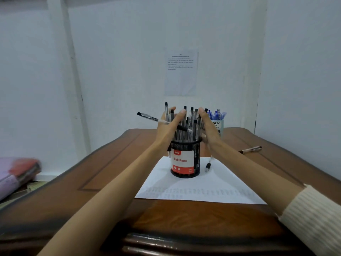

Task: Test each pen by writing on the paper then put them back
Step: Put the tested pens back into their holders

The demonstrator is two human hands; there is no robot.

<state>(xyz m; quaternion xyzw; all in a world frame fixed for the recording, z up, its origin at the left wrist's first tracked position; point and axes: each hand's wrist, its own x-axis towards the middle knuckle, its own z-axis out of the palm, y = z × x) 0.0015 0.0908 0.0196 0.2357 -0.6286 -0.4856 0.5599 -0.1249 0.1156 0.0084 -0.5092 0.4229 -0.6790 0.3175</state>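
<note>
Bracketing black pens (191, 115) in mesh holder (197, 156), left hand (169, 128) and right hand (208, 126), both released.

Pen holders: 2. Black mesh holder (185, 163) at centre, white cup (219, 125) right of centre.
Paper sheets: 2. Desk sheet (203, 187), wall sheet (180, 74).
Pens outside holders: 3. Crosswise pen (147, 117), pen on sheet (208, 166), pen at right (251, 149).
Bunched pens (191, 115): too crowded to count.
</note>
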